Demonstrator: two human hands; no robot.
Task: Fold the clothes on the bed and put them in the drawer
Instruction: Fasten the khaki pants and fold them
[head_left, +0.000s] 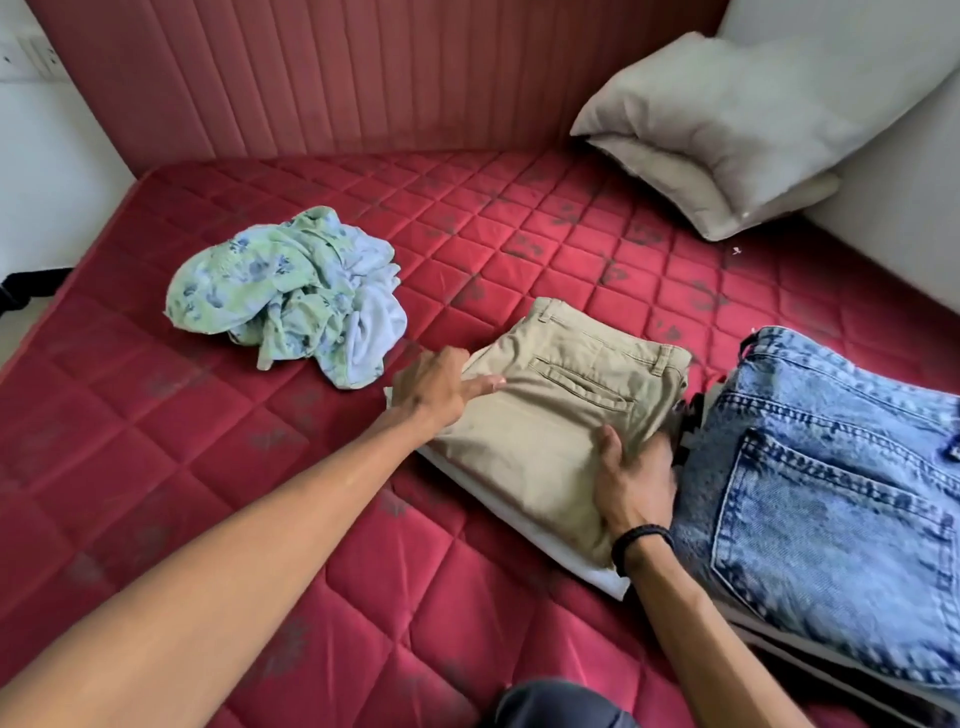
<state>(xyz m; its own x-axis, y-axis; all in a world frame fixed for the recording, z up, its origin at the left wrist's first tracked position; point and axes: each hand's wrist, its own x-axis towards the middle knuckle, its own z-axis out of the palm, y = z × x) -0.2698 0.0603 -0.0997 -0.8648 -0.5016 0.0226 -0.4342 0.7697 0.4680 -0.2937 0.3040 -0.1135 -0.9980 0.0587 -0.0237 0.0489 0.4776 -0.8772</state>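
Folded khaki trousers (561, 415) lie on a white folded garment (582, 571) in the middle of the red quilted mattress (260, 493). My left hand (436, 389) grips the stack's left edge, thumb on top and fingers tucked under it. At the stack's right edge my right hand (631, 478) holds it the same way, thumb on top, a black band on the wrist. Folded light-blue jeans (826, 493) lie just right of the stack. A crumpled green floral garment (291, 291) sits to the left, unfolded. No drawer is in view.
A white pillow (727, 130) leans in the far right corner against the red padded headboard (363, 73) and the wall. My dark-clad knee (556, 706) shows at the bottom edge. The mattress's left edge meets the floor side at the left.
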